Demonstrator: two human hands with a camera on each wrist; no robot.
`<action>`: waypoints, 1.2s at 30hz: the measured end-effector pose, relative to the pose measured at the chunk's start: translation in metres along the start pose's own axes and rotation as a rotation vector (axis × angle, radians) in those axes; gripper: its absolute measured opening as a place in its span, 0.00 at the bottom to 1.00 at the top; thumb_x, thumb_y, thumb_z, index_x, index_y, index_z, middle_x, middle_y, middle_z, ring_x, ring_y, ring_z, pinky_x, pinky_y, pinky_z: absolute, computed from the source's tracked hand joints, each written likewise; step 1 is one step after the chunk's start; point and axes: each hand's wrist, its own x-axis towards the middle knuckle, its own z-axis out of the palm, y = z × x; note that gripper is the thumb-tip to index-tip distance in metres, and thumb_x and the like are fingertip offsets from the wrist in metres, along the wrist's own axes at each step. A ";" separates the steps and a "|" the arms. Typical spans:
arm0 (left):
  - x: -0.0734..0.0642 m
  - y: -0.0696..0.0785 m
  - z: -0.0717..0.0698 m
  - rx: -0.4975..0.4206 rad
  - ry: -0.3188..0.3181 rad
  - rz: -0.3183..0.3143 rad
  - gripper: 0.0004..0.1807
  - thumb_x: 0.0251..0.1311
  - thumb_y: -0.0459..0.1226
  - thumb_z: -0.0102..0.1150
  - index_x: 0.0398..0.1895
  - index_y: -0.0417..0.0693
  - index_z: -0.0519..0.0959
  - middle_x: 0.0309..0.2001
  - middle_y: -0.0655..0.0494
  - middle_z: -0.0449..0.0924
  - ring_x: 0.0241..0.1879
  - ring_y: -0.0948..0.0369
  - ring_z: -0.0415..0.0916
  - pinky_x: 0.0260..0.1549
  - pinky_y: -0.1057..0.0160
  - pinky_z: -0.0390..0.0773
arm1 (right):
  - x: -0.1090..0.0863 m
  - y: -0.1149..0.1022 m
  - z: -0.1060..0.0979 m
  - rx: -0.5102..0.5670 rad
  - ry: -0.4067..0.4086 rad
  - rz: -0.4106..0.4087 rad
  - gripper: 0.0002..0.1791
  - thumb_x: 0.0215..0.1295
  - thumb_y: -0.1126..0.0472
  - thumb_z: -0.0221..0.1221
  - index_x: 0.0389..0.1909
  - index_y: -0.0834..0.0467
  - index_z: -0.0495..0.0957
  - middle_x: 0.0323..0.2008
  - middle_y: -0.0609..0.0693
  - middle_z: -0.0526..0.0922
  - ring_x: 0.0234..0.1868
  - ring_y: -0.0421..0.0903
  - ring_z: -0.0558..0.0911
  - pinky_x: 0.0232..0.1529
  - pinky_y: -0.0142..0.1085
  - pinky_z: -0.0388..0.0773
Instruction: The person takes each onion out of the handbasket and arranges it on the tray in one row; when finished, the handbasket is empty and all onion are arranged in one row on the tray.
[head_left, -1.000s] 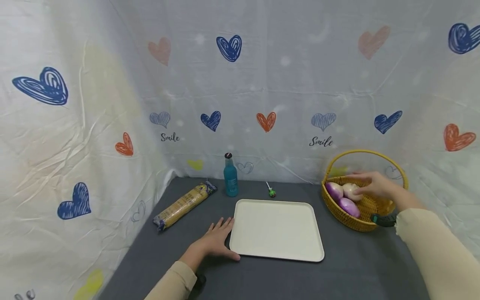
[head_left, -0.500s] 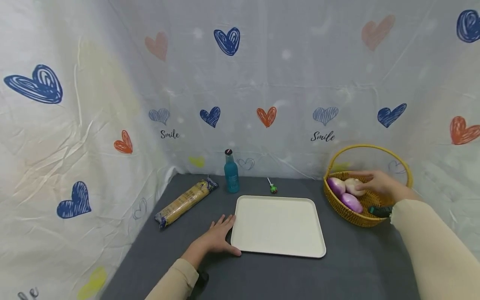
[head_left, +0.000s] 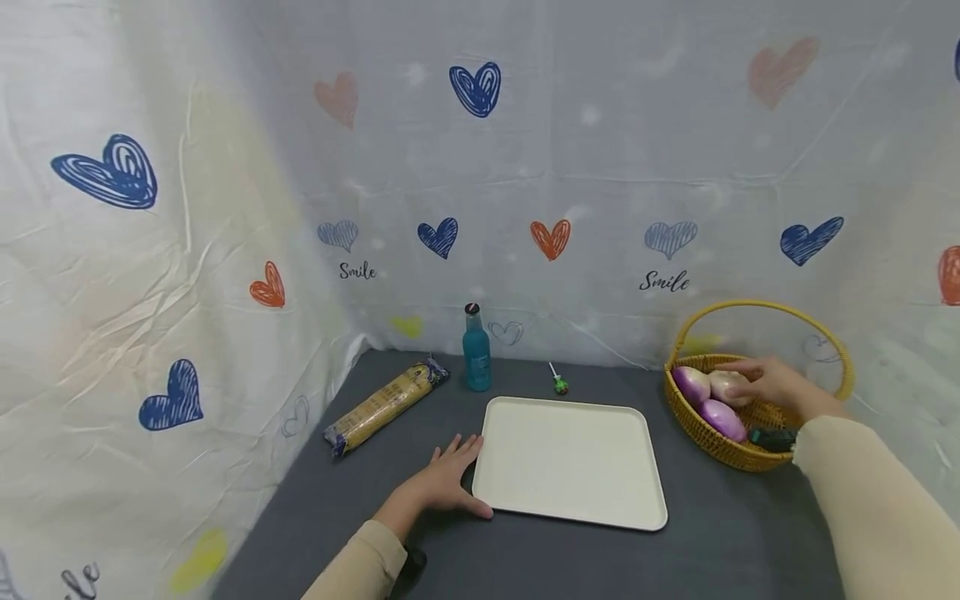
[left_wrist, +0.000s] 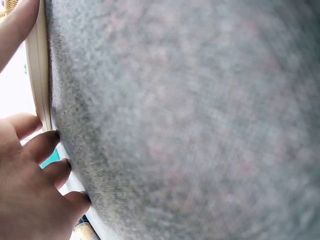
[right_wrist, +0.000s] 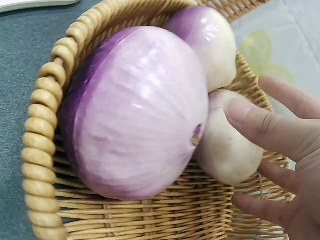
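Observation:
My right hand (head_left: 780,387) is inside a yellow wicker basket (head_left: 693,431), at the right of the table in the head view. Its thumb and fingers hold a whitish onion (right_wrist: 227,145), which still sits in the basket. Two purple-and-white onions lie beside it, a near one (right_wrist: 145,115) and a farther one (right_wrist: 210,45). My left hand (head_left: 441,485) rests at the left edge of a cream rectangular tray (head_left: 570,462). Its fingers are spread, with the thumb at the tray's near left corner.
Behind the tray stand a blue bottle (head_left: 477,354) and a small green-wrapped lollipop (head_left: 560,384). A yellow packet with blue ends (head_left: 386,407) lies at the left. The basket's handle (head_left: 757,304) arches above the right hand. A white heart-printed cloth (head_left: 585,183) hangs behind the dark table.
The head view has shifted slightly. My right hand has settled closer around the whitish onion in the basket. The left hand stays at the tray's edge.

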 end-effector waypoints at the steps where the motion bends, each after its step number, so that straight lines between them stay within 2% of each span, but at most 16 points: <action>1: 0.001 0.001 0.000 0.001 -0.001 0.002 0.69 0.43 0.66 0.74 0.82 0.50 0.47 0.82 0.48 0.46 0.81 0.42 0.36 0.73 0.30 0.38 | -0.001 0.003 0.000 -0.019 0.013 -0.002 0.37 0.67 0.53 0.66 0.71 0.68 0.66 0.67 0.79 0.63 0.65 0.78 0.66 0.59 0.65 0.72; 5: 0.004 0.000 0.002 0.007 -0.007 -0.004 0.69 0.43 0.66 0.74 0.82 0.50 0.47 0.82 0.48 0.46 0.81 0.41 0.36 0.72 0.29 0.38 | 0.001 0.011 0.006 -0.045 0.033 0.022 0.38 0.66 0.51 0.66 0.71 0.66 0.67 0.67 0.79 0.64 0.64 0.76 0.67 0.59 0.65 0.72; 9: 0.003 -0.005 0.002 0.005 -0.009 -0.010 0.69 0.43 0.66 0.74 0.82 0.49 0.47 0.82 0.47 0.45 0.81 0.41 0.36 0.72 0.29 0.38 | 0.008 0.014 0.013 -0.086 0.047 0.064 0.38 0.65 0.47 0.67 0.71 0.62 0.69 0.67 0.78 0.66 0.62 0.73 0.70 0.59 0.68 0.69; 13: 0.002 -0.005 0.001 -0.005 -0.014 -0.011 0.69 0.43 0.67 0.74 0.82 0.49 0.47 0.82 0.47 0.46 0.81 0.40 0.36 0.72 0.29 0.37 | 0.011 0.016 0.014 -0.102 0.054 0.072 0.38 0.64 0.47 0.67 0.70 0.60 0.70 0.66 0.78 0.66 0.61 0.73 0.70 0.59 0.69 0.67; 18: 0.004 -0.002 0.001 -0.014 -0.018 -0.017 0.69 0.42 0.67 0.74 0.82 0.50 0.47 0.82 0.47 0.46 0.81 0.41 0.36 0.73 0.29 0.38 | 0.009 0.016 0.008 -0.019 0.063 0.077 0.38 0.65 0.49 0.67 0.70 0.63 0.69 0.68 0.78 0.63 0.65 0.75 0.66 0.62 0.69 0.65; 20: 0.005 -0.001 0.001 -0.015 -0.018 -0.017 0.70 0.41 0.67 0.74 0.82 0.50 0.47 0.82 0.48 0.46 0.81 0.41 0.36 0.73 0.29 0.38 | 0.006 0.012 0.005 0.059 0.059 0.069 0.38 0.66 0.52 0.66 0.72 0.64 0.67 0.70 0.77 0.60 0.68 0.75 0.62 0.64 0.69 0.63; 23: 0.005 -0.002 0.000 -0.012 -0.016 -0.019 0.70 0.41 0.67 0.74 0.82 0.51 0.47 0.82 0.48 0.46 0.81 0.41 0.36 0.73 0.29 0.38 | -0.003 0.001 -0.001 0.171 0.035 0.061 0.37 0.69 0.55 0.64 0.74 0.62 0.63 0.74 0.74 0.55 0.72 0.76 0.56 0.67 0.70 0.59; 26: 0.003 0.000 -0.001 -0.017 -0.011 -0.018 0.69 0.42 0.67 0.74 0.82 0.51 0.47 0.82 0.48 0.46 0.81 0.41 0.36 0.72 0.29 0.37 | -0.008 -0.011 -0.008 0.236 0.011 0.064 0.38 0.71 0.55 0.62 0.77 0.59 0.60 0.77 0.71 0.51 0.74 0.77 0.50 0.69 0.70 0.56; 28: 0.002 0.001 -0.003 -0.018 -0.009 -0.020 0.69 0.42 0.66 0.75 0.82 0.50 0.47 0.82 0.47 0.46 0.81 0.40 0.36 0.72 0.28 0.37 | -0.009 -0.019 -0.012 0.198 0.028 0.055 0.37 0.71 0.53 0.62 0.76 0.57 0.62 0.76 0.71 0.53 0.73 0.77 0.53 0.68 0.68 0.59; 34: 0.002 0.002 -0.002 -0.009 -0.014 -0.016 0.69 0.42 0.66 0.74 0.82 0.49 0.48 0.81 0.47 0.47 0.80 0.40 0.37 0.72 0.28 0.38 | -0.015 -0.029 -0.019 -0.082 0.112 -0.040 0.35 0.68 0.43 0.63 0.71 0.55 0.71 0.67 0.74 0.68 0.64 0.75 0.70 0.60 0.68 0.69; 36: 0.003 0.001 -0.001 -0.003 -0.014 -0.012 0.69 0.42 0.66 0.74 0.82 0.49 0.48 0.81 0.47 0.47 0.80 0.40 0.37 0.72 0.28 0.39 | -0.019 -0.031 -0.018 -0.111 0.128 -0.066 0.35 0.66 0.42 0.64 0.69 0.55 0.74 0.65 0.73 0.73 0.62 0.74 0.73 0.59 0.67 0.71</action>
